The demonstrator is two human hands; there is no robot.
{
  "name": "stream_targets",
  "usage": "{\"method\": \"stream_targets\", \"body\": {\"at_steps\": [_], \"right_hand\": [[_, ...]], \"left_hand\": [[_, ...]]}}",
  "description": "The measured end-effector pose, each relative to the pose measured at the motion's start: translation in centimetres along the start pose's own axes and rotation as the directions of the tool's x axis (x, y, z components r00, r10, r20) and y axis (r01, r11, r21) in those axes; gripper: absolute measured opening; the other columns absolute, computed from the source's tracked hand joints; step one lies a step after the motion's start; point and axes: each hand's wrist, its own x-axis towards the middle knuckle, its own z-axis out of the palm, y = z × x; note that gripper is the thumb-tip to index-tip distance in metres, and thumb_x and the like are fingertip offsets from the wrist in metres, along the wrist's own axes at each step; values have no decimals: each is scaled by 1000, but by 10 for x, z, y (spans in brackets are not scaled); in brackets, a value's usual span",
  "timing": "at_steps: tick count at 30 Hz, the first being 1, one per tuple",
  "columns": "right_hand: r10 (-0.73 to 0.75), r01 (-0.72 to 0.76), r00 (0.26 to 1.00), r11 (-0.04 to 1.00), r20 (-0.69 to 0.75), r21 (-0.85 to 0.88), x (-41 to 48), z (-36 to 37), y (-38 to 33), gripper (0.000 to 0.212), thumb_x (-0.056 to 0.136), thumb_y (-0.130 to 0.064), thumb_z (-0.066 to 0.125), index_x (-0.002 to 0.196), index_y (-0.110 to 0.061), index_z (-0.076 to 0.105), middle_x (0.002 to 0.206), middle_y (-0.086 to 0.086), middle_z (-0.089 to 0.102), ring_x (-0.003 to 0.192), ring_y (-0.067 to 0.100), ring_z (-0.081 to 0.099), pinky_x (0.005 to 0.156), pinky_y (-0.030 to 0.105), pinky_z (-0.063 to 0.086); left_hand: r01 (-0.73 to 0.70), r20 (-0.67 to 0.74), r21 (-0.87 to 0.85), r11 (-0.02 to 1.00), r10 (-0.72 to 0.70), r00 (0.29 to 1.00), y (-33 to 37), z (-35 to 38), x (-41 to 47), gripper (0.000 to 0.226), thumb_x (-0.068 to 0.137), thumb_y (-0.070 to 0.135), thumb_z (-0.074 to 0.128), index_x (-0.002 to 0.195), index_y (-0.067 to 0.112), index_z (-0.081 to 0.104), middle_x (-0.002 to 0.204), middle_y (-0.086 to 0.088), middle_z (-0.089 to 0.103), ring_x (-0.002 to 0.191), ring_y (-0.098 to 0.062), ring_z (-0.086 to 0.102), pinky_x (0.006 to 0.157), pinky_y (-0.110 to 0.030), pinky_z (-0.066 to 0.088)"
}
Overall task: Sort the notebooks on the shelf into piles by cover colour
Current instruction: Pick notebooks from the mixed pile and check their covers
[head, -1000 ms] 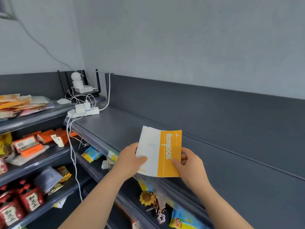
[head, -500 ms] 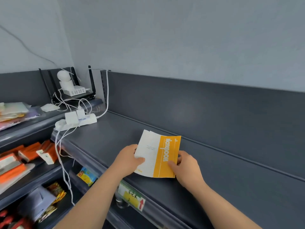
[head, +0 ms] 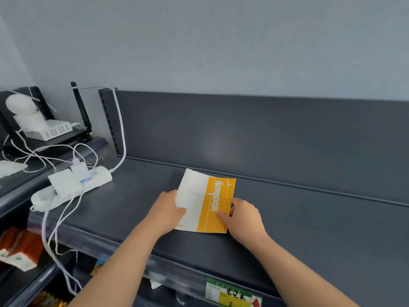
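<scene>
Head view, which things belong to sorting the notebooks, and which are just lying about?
Job: yellow-and-white notebook, left hand and right hand holding it, dark shelf.
Lying about: power strip, router, orange packs, price label.

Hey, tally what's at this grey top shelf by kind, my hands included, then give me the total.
Notebook: 1, white and orange
Hands: 2, left hand and right hand, both holding the notebook
Power strip: 1, white
Total: 4
</scene>
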Motion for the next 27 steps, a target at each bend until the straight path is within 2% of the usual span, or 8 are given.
{"method": "stream_targets", "body": {"at_steps": [5, 8, 12, 16, 21, 27], "right_hand": [[53, -53, 999, 994, -5, -98, 2, 4, -6, 28, 87, -45, 53, 73, -22, 47, 75, -3, 59, 77, 18, 61, 88, 39, 49], [54, -53, 999, 985, -2, -162, 0, 6, -7, 30, 88, -46, 52, 79, -18, 52, 81, -1, 61, 79, 18, 60, 87, 38, 49], [-7, -2, 998, 990, -66, -138, -9, -6, -1, 23, 88, -43, 54, 91, -20, 57, 93, -1, 59, 83, 18, 59, 79, 33, 50], [-89, 24, 973, 958, -214, -286, -26, -33, 19, 35, 94, -38, 48, 121, -18, 57, 121, -2, 59, 111, 19, 54, 94, 29, 41], [-72, -38, 947, 942, -312, -333, -58, -60, 52, 37, 93, -35, 51, 123, -14, 58, 125, -2, 60, 117, 19, 52, 101, 28, 36], [31, -181, 914, 923, -405, -339, -112, -96, 101, 41, 94, -37, 49, 128, -17, 54, 135, -4, 54, 127, 15, 46, 107, 26, 29]], "left_hand": [[5, 54, 214, 977, -17, 998, -2, -1, 2, 23, 95, 27, 42, 114, 14, 46, 131, -4, 35, 117, -24, 34, 92, -34, 39], [-48, 55, 339, 939, 31, 998, 1, -2, -1, 30, 98, 29, 37, 124, 16, 42, 140, -3, 31, 120, -25, 35, 96, -34, 33], [-111, -52, 407, 907, 144, 988, 11, -2, -10, 41, 99, 30, 36, 138, 18, 36, 142, 0, 34, 124, -22, 35, 101, -34, 31], [-242, -115, 354, 903, 299, 947, 36, -1, -23, 46, 100, 37, 36, 144, 24, 34, 145, 5, 37, 128, -18, 38, 104, -33, 32], [-431, -137, 279, 858, 480, 867, 79, 17, -33, 37, 97, 33, 43, 131, 22, 52, 133, 4, 53, 118, -20, 49, 97, -33, 36], [-579, -73, 121, 806, 589, 805, 134, 63, -52, 42, 95, 35, 47, 135, 22, 51, 128, 5, 58, 118, -15, 50, 100, -29, 41]]}}
